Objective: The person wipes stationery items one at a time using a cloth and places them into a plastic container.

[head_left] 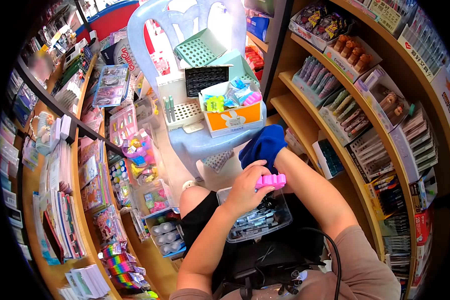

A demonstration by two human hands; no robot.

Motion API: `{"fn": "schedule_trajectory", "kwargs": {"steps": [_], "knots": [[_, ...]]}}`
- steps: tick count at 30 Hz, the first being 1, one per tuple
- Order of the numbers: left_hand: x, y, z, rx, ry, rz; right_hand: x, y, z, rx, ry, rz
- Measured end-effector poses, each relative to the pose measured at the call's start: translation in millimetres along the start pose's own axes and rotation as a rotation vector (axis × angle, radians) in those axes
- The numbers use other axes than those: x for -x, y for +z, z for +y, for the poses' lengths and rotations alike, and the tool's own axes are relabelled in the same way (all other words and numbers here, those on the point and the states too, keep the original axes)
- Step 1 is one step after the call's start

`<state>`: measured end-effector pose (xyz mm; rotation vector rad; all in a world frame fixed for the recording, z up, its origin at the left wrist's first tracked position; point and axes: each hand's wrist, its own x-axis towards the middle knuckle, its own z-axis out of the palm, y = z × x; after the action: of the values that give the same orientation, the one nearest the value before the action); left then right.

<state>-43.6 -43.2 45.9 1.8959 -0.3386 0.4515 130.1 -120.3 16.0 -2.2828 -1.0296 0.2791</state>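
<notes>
My left hand (pixel 246 189) is closed around a small pink wavy-edged item (pixel 272 181), whose kind I cannot make out. Dark blue cloth (pixel 263 145) covers my right hand, hiding its fingers; it is just above and right of the pink item. Below both hands, a clear plastic tub (pixel 260 231) of small dark and grey pieces rests on my lap. On the chair ahead stands an orange-fronted box (pixel 235 121) with small wrapped packets and a similar pink item in it.
A pale blue plastic chair (pixel 185 145) also bears a white perforated holder (pixel 187 111) with two pens, and a green perforated box (pixel 201 48). Curved wooden shelves (pixel 330 137) full of pens stand close on my right. Shelves of notebooks (pixel 60 225) and small goods line the left.
</notes>
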Motion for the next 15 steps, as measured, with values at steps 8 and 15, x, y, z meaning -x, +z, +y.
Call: {"fn": "schedule_trajectory", "kwargs": {"steps": [8,15], "knots": [[4.3,4.3,1.3,0.151,-0.103,-0.053,-4.0,-6.8,-7.8,-0.087,-0.014,-0.036],[3.1,9.1,-4.9,0.22,-0.116,-0.082,0.5,-8.4,-9.2,-0.116,0.008,-0.042]]}}
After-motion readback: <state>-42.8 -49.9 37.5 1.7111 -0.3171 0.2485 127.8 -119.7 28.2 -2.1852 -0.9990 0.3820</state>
